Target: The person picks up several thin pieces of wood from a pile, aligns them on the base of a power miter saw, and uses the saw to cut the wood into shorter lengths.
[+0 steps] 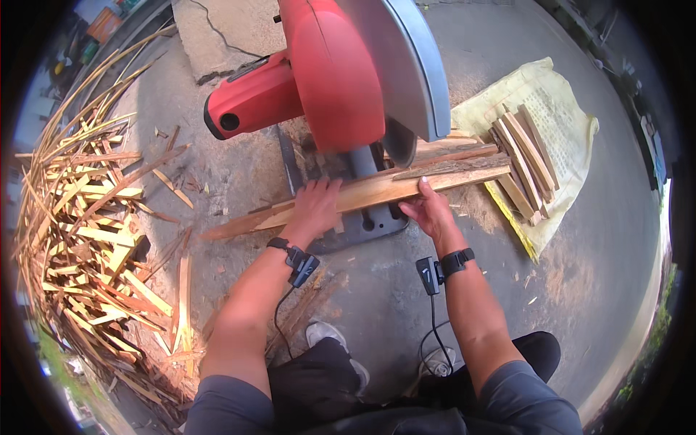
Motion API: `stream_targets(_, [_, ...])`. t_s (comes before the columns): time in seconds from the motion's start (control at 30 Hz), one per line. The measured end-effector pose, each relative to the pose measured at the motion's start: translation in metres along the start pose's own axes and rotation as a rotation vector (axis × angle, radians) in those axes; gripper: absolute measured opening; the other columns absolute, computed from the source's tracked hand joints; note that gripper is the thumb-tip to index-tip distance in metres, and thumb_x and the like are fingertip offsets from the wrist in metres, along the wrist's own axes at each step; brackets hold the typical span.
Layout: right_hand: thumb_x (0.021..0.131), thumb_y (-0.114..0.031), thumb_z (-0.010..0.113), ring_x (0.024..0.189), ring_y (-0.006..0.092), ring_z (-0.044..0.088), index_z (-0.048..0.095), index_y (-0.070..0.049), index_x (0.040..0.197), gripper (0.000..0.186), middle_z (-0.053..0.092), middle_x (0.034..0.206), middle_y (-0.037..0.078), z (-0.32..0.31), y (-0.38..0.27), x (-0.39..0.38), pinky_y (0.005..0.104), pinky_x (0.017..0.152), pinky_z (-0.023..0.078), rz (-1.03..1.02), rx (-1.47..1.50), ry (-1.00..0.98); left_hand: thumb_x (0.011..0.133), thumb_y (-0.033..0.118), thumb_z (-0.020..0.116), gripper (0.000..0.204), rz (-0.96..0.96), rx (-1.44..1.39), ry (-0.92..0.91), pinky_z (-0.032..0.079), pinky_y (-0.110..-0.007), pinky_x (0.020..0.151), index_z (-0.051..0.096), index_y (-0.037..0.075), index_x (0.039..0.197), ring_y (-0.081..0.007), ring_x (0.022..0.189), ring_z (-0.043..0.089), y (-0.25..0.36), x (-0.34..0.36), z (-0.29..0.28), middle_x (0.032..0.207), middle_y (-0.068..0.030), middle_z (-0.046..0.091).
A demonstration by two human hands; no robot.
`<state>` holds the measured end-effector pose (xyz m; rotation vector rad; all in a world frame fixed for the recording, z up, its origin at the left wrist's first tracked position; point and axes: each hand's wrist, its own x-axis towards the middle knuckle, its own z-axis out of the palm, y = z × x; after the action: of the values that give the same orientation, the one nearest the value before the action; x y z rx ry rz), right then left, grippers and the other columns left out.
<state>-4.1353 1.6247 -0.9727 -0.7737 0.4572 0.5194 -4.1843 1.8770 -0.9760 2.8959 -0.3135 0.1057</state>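
Several rough wooden strips (pixel 377 190), some with bark, lie side by side across the base (pixel 366 230) of a red chop saw (pixel 341 80). My left hand (pixel 313 209) grips them from above, left of the middle, its fingers over the far edge. My right hand (pixel 432 212) holds the near strip toward its right end, one fingertip on top and the other fingers curled beside it. The saw's grey blade guard (pixel 417 69) stands raised just beyond the strips. The blade itself is mostly hidden behind the guard and the red housing.
To the left rises a large heap of split wood offcuts and long thin strips (pixel 94 239). Short cut pieces (pixel 528 156) are stacked on a yellowish woven sack (pixel 573 130) at the right. A pale slab (pixel 217 32) with a cable lies at the back. Sawdust covers parts of the concrete.
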Motion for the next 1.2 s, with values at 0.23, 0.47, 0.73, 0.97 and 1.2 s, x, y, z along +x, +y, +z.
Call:
stream_targets(0.23, [0.095,-0.043,0.048,0.086,0.0274,0.062,0.049,-0.001,0.119,0.049,0.06,0.1,0.018,-0.058,-0.026,0.083,0.0381,0.071,0.055,-0.013,-0.376,0.01,0.071,0.013,0.061,0.041,-0.079,0.032,0.067,0.044,-0.045,0.085,0.051,0.003,0.109,-0.0345,0.1,0.055,-0.001,0.05,0.009,0.105,-0.0163,0.057])
stream_targets(0.47, [0.096,-0.039,0.048,0.09,0.0279,0.06,0.047,-0.003,0.119,0.043,0.06,0.103,0.015,-0.049,-0.023,0.052,0.0408,0.075,0.052,-0.036,-0.594,0.012,0.071,0.013,0.061,0.042,-0.092,0.11,0.115,0.046,-0.044,0.081,0.05,-0.001,0.109,-0.0333,0.098,0.056,-0.015,0.054,0.014,0.101,-0.0162,0.055])
stream_targets(0.73, [0.095,-0.02,0.05,0.08,0.0178,0.062,0.056,0.004,0.112,0.03,0.064,0.092,0.011,0.01,-0.103,-0.086,0.0301,0.068,0.053,-0.485,-0.357,0.231,0.069,0.01,0.058,0.031,-0.088,0.066,0.273,0.046,-0.043,0.079,0.05,0.004,0.098,-0.0308,0.095,0.054,-0.025,0.07,0.037,0.101,-0.0135,0.053])
stream_targets(0.97, [0.095,-0.022,0.049,0.095,0.025,0.062,0.05,0.01,0.121,0.041,0.061,0.106,0.02,0.173,-0.155,-0.185,0.034,0.081,0.053,-0.805,-0.717,-0.302,0.065,0.025,0.072,0.045,-0.22,0.081,0.278,0.041,-0.043,0.082,0.051,0.005,0.1,-0.0295,0.097,0.053,-0.028,0.063,0.025,0.102,-0.012,0.053])
stream_targets(1.2, [0.097,-0.03,0.045,0.088,0.0254,0.066,0.05,0.009,0.12,0.046,0.063,0.103,0.02,0.288,-0.151,-0.154,0.0356,0.078,0.056,-0.339,-1.178,-0.406,0.06,0.038,0.08,0.064,-0.325,0.048,0.189,0.039,-0.043,0.084,0.05,0.006,0.107,-0.0281,0.098,0.052,-0.032,0.062,0.023,0.103,-0.0105,0.053])
